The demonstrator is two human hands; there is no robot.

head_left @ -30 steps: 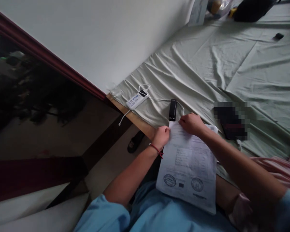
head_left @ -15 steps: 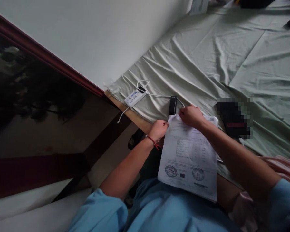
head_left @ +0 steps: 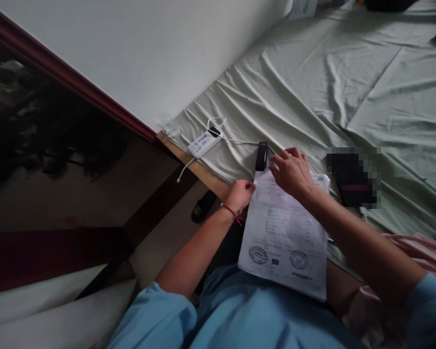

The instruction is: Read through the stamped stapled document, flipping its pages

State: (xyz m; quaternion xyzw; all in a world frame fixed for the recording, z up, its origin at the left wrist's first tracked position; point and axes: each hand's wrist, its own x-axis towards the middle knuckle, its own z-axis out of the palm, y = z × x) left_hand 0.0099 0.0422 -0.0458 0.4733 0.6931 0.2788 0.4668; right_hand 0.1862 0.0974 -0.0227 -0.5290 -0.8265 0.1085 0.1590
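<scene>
- Since half a second ago, I see the right hand (head_left: 292, 170) has lifted off the top edge of the paper stack (head_left: 285, 237) and spread its fingers, reaching toward the black stapler (head_left: 261, 156). It holds nothing.
- The pale green bedsheet (head_left: 312, 92) fills the upper right; the papers lie partly on it, partly over the person's lap.
- The left hand (head_left: 240, 194) is closed, pinching the stack's top left corner — a red string sits at its wrist.
- The stapler lies just beyond the papers' top edge.
- A white power bank (head_left: 203, 143) with its cable rests near the bed's edge.
</scene>
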